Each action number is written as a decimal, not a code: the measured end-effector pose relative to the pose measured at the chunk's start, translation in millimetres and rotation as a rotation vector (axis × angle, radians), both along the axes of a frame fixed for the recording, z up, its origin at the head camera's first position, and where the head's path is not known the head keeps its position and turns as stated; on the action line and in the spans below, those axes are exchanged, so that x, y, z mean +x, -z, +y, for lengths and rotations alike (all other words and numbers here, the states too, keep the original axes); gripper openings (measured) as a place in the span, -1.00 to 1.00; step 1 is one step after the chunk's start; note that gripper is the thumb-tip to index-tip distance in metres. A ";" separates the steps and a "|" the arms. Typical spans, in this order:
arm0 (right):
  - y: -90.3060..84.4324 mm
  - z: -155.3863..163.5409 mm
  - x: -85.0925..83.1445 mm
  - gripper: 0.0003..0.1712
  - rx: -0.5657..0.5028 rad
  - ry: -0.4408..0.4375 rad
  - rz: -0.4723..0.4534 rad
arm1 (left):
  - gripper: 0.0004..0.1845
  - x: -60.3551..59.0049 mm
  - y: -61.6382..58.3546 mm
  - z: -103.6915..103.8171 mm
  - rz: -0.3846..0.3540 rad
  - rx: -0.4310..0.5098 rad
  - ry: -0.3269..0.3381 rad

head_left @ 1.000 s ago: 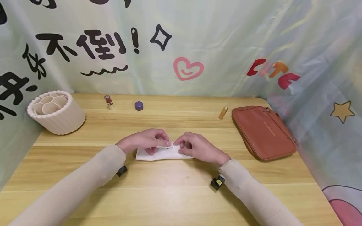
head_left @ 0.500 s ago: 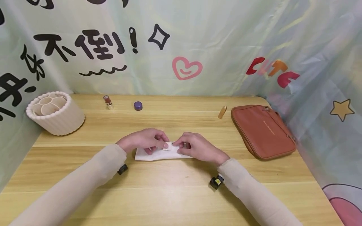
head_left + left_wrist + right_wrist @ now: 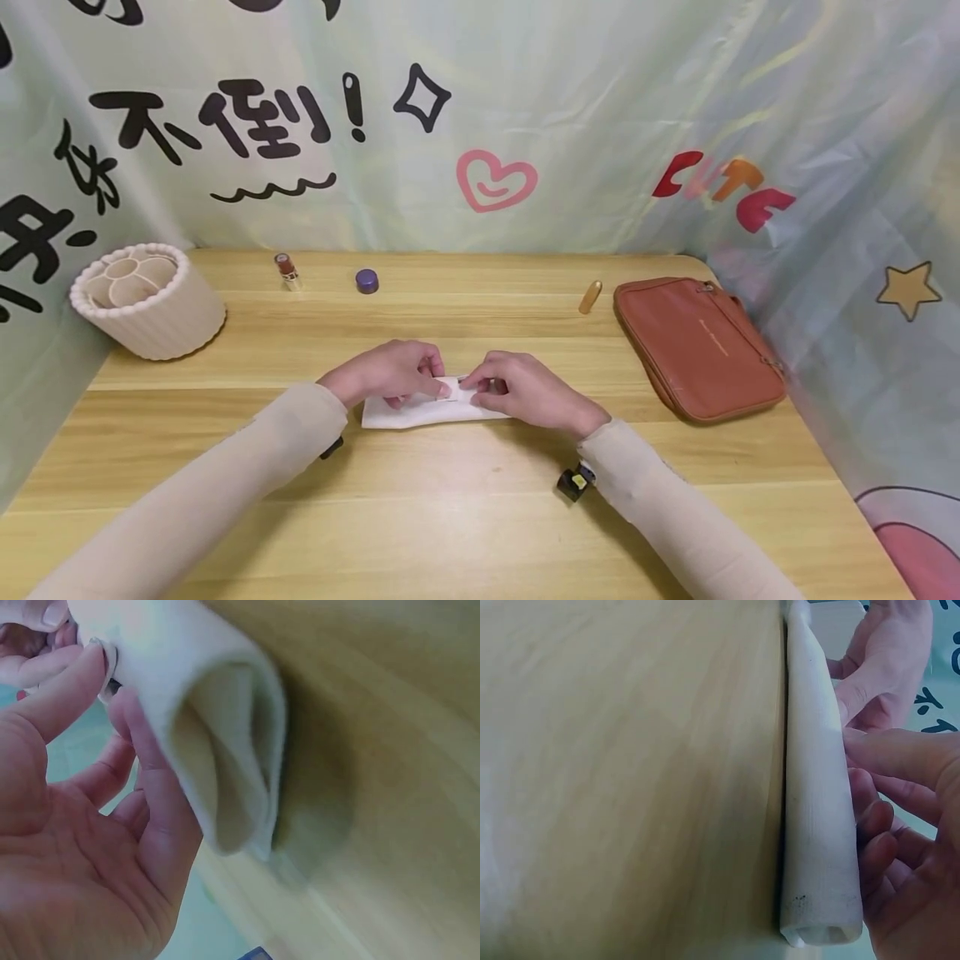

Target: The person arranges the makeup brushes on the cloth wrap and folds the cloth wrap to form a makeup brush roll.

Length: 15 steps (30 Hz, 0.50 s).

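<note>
A white folded cloth (image 3: 417, 413) lies flat on the wooden table (image 3: 480, 517), near the middle. My left hand (image 3: 396, 372) rests on its left half with the fingers curled, and thumb and forefinger pinch its top edge. My right hand (image 3: 512, 388) grips the right half, and its fingertips meet the left hand's at the middle. The left wrist view shows the cloth (image 3: 225, 750) as a loose fold, open at its end, beside my left hand (image 3: 82, 847). In the right wrist view the cloth (image 3: 817, 825) is a long roll, with my right hand's fingers (image 3: 874, 817) curled against it.
A cream ribbed organiser (image 3: 146, 300) stands at the back left. A lipstick (image 3: 287, 271), a purple cap (image 3: 367, 281) and a gold tube (image 3: 590, 297) lie along the back. A brown zipped pouch (image 3: 697, 346) lies at the right. A printed curtain closes the back and sides.
The left hand has slid a little to the right along the cloth and its forearm has come in with it. The right hand has hardly moved.
</note>
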State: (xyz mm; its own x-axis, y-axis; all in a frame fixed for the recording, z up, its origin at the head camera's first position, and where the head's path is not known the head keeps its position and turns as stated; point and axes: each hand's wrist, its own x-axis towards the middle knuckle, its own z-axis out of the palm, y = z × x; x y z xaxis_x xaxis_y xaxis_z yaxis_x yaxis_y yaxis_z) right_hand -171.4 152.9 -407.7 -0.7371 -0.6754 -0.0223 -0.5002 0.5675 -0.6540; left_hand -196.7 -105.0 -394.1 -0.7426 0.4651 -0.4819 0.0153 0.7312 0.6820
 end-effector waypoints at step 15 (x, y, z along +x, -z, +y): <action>0.6 -0.2 -1.5 -0.71 -0.007 -0.019 0.000 | -0.71 1.7 5.6 -6.2 0.035 0.004 0.003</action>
